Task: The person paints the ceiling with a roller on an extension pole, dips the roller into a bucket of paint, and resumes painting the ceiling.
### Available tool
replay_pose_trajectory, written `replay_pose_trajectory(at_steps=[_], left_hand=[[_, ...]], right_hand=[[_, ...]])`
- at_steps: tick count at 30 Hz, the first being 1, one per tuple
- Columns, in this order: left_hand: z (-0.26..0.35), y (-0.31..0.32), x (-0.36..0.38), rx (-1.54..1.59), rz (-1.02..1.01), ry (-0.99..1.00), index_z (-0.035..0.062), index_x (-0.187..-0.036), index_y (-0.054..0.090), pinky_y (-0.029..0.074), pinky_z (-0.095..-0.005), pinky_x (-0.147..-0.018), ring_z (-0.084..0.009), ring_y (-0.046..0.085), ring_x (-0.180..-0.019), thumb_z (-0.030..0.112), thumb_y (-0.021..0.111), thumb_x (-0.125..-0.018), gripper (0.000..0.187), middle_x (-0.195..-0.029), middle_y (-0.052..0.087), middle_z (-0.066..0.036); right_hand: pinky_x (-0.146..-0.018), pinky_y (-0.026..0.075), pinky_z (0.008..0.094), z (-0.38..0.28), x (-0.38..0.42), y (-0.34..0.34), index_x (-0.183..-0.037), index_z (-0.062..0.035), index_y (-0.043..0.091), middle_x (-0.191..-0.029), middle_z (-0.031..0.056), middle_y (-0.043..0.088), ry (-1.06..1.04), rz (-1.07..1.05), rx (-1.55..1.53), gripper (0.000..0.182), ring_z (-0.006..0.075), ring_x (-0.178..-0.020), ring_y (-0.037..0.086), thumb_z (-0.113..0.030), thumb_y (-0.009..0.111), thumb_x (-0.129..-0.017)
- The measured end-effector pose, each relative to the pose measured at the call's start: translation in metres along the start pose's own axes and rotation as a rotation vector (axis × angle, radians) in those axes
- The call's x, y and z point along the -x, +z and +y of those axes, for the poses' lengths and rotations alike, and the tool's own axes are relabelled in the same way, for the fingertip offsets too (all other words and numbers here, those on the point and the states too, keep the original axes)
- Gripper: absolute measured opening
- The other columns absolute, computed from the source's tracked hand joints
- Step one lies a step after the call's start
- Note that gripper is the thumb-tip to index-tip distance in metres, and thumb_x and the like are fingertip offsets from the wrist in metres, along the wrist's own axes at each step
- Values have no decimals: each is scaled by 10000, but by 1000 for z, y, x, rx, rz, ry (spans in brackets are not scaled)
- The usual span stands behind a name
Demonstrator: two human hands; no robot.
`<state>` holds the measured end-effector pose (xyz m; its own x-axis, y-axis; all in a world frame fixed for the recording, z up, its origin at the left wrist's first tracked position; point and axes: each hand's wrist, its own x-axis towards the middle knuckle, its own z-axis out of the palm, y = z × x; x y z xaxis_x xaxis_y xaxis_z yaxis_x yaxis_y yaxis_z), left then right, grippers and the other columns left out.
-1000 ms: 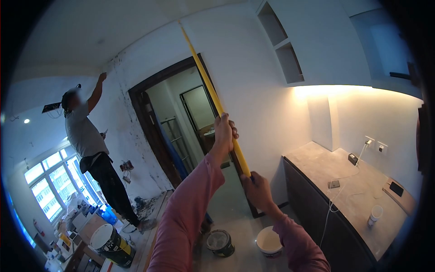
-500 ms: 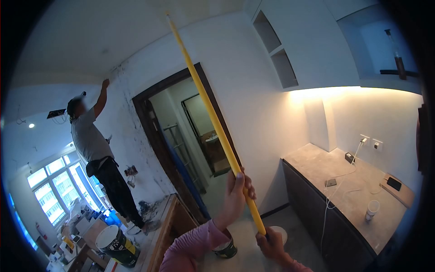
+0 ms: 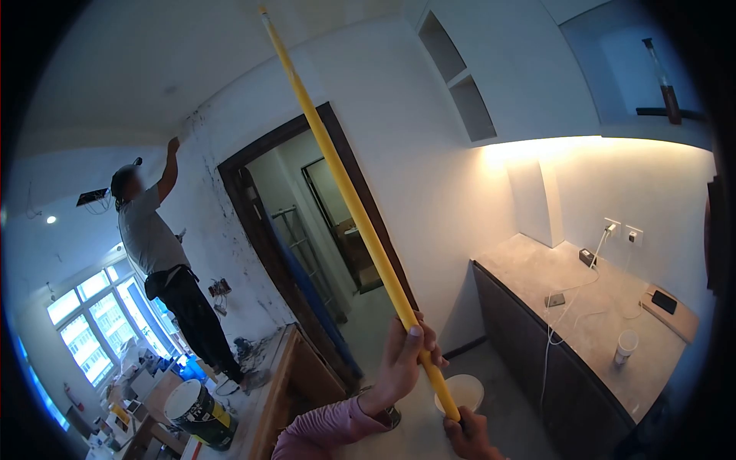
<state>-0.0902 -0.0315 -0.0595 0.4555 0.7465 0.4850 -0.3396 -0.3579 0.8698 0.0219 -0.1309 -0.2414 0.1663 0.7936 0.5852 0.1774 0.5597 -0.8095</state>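
Note:
A long yellow pole (image 3: 343,168) slants from low centre up to the ceiling at the upper left. My left hand (image 3: 400,360) is wrapped round its lower part. Below that, my right hand (image 3: 469,434) grips the pole's bottom end. The pole's upper tip reaches the ceiling area; what it carries there, if anything, I cannot make out. Under my hands a white round bucket (image 3: 469,392) stands on the floor, partly covered by the pole and my right hand.
A person (image 3: 157,238) stands on a wooden platform (image 3: 285,360) at left, one arm raised to the wall. A paint bucket (image 3: 201,414) sits near their feet. Behind the pole is a dark-framed doorway (image 3: 277,133). At right, a counter (image 3: 529,287) holds cables, a phone (image 3: 664,301) and a cup (image 3: 626,346).
My hands and the pole's lower end have moved down a little, and its upper tip has shifted left in view. Both hands keep their grip. The person's arm stays raised.

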Motion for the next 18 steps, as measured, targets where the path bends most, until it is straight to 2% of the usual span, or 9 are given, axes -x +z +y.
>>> replay_pose_trajectory(at_steps=[7, 9, 12, 18], left_hand=[[-7, 5, -4, -14, 3, 3, 87, -1226, 334, 573, -357, -685, -158, 578, -680, 373, 429, -1059, 344, -883, 497, -53], [-3, 2, -11, -47, 0, 5, 110, -1240, 362, 572, -384, -689, -175, 586, -687, 382, 433, -1057, 336, -873, 502, -49], [2, -10, -32, -61, -1, 18, 119, -1240, 381, 568, -394, -673, -186, 589, -673, 376, 432, -1058, 319, -860, 505, -47], [19, -38, -97, -73, 32, 9, 109, -1212, 396, 558, -398, -635, -194, 582, -624, 366, 406, -1065, 296, -828, 506, -48]], right_hand=[[-464, 386, 307, 6, -6, -6, -872, -26, 562, -582, 43, 499, -13, 6, 10, 235, 134, -485, 483, -224, 568, -999], [-469, 394, 314, 4, -14, -6, -877, -27, 564, -588, 51, 512, -42, 12, 8, 211, 150, -482, 497, -204, 567, -993], [-529, 475, 334, 17, -37, -2, -903, 24, 582, -606, 101, 608, 41, -66, 2, 212, 224, -539, 645, -176, 645, -935], [-511, 467, 331, 3, -99, 6, -881, 23, 567, -602, 99, 603, 39, -82, -106, 225, 201, -516, 629, -182, 623, -954]])
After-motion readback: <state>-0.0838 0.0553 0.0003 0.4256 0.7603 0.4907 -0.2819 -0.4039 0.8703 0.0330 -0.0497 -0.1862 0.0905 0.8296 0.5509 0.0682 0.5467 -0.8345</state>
